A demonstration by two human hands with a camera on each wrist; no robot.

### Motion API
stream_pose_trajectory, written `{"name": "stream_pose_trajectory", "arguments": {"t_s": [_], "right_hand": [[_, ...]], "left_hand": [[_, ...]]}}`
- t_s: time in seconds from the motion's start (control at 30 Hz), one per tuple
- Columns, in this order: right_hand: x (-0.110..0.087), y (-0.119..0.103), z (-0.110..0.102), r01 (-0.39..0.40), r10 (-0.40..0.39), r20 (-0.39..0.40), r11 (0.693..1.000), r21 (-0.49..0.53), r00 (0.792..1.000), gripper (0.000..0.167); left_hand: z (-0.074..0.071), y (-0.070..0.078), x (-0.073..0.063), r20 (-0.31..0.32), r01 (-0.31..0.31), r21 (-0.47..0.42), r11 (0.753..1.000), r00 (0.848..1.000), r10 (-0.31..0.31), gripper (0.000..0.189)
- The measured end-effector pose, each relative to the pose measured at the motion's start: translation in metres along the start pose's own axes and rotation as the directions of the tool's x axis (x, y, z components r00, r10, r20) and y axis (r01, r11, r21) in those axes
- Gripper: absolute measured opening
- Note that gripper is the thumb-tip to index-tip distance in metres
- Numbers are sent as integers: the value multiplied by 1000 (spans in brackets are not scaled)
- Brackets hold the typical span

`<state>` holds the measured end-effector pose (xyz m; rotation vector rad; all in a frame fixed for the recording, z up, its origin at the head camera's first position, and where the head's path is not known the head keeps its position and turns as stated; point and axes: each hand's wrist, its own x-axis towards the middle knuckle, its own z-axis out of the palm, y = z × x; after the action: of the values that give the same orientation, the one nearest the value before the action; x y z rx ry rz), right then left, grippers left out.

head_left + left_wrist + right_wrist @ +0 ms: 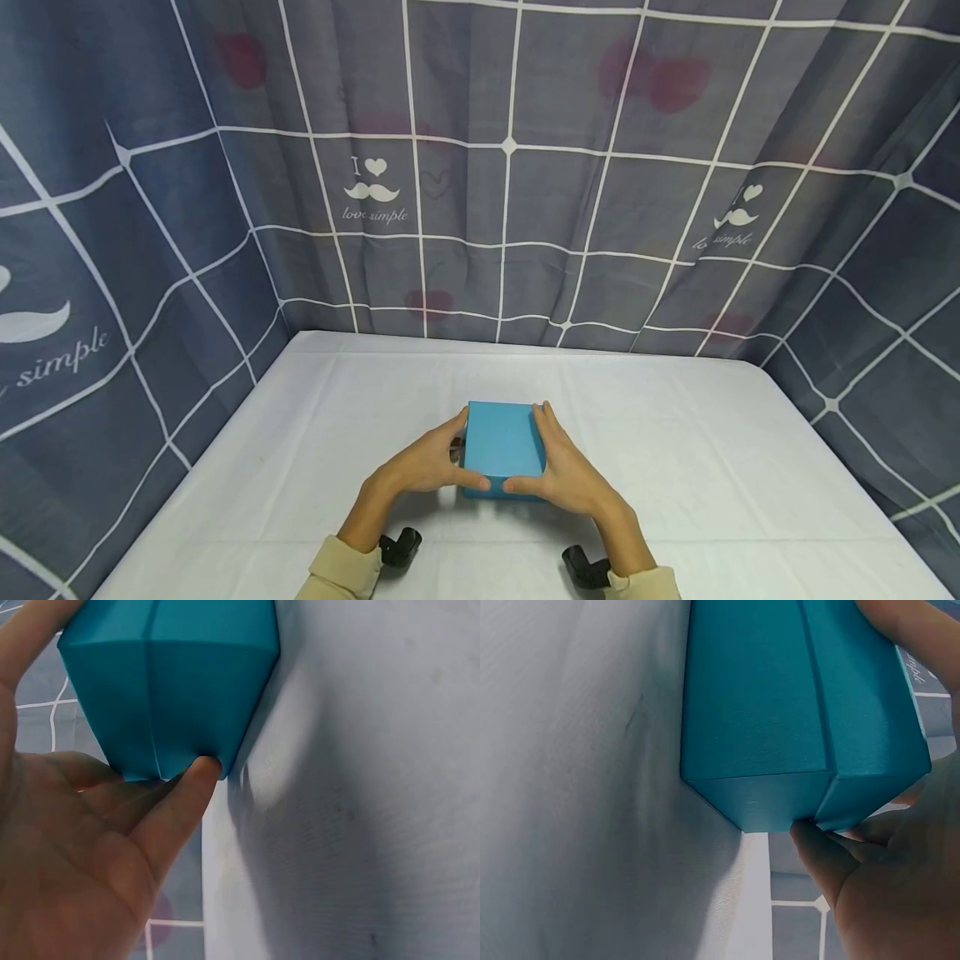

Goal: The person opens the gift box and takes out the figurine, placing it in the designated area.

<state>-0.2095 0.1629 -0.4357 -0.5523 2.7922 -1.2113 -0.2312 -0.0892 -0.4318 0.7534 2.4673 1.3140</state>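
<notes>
A blue box (502, 437) is between my two hands at the near middle of the table. My left hand (426, 460) grips its left side, with the thumb on the near face and the other fingers farther back. The right hand (567, 477) holds the opposite side, its thumb also on the near face. A seam runs along the side of the box (202, 690) in the left wrist view. The right wrist view shows the same seam, with a finger of my right hand (900, 885) close to it. Whether the box's underside touches the cloth I cannot tell.
White cloth covers the table (337, 392). Dark grey-blue curtains (465, 192) with white grid lines hang behind it and along both sides. A black wrist mount (401, 546) sits by the left sleeve, and another black mount (585, 568) by the right.
</notes>
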Motion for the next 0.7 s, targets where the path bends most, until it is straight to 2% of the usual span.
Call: {"name": "stream_pose_trajectory", "arguments": {"t_s": [0.27, 0.53, 0.7], "right_hand": [[0, 1, -2, -10, 10, 6, 999, 43, 1000, 132], [-1, -1, -2, -30, 30, -12, 999, 25, 999, 132], [-1, -2, -2, -48, 48, -14, 999, 19, 999, 131]], "left_hand": [[0, 4, -1, 3, 23, 19, 1000, 1000, -23, 124], [-1, 6, 0, -29, 40, 85, 996, 999, -37, 122], [-2, 8, 0, -39, 33, 84, 996, 999, -30, 119]]}}
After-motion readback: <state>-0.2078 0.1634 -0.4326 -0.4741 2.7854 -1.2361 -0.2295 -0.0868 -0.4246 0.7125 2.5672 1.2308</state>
